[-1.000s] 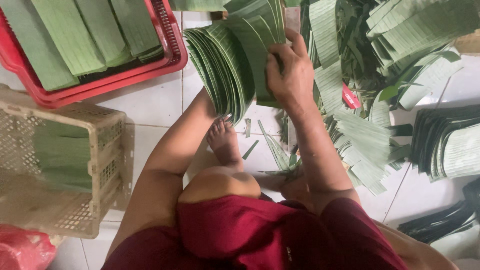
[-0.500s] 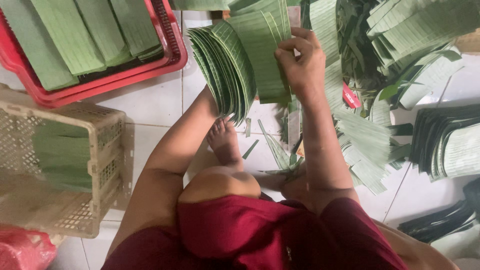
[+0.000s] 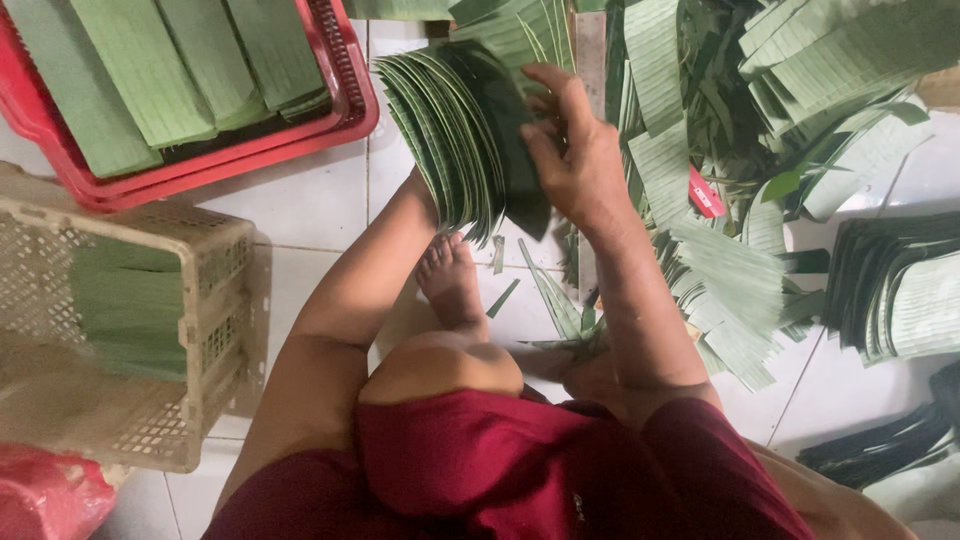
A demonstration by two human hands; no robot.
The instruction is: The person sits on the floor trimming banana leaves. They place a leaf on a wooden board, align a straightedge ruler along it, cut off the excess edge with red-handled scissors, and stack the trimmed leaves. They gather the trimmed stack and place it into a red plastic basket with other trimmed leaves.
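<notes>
A thick fanned stack of cut green leaf pieces (image 3: 455,135) is held up over the tiled floor, above my bare foot (image 3: 452,280). My right hand (image 3: 570,150) lies on the stack's right face, fingers curled over the top leaves. My left forearm runs up under the stack; my left hand is hidden behind the leaves and seems to support them from below.
A red crate (image 3: 345,95) with long folded leaf strips sits at top left. A beige plastic basket (image 3: 215,330) holding green leaves stands at left. Loose cut leaves are piled at top right, a small red object (image 3: 704,192) among them, and darker leaf stacks (image 3: 890,285) lie at right.
My right hand has slid from the stack's upper right edge down onto its face. The stack has tilted, showing a darker leaf side.
</notes>
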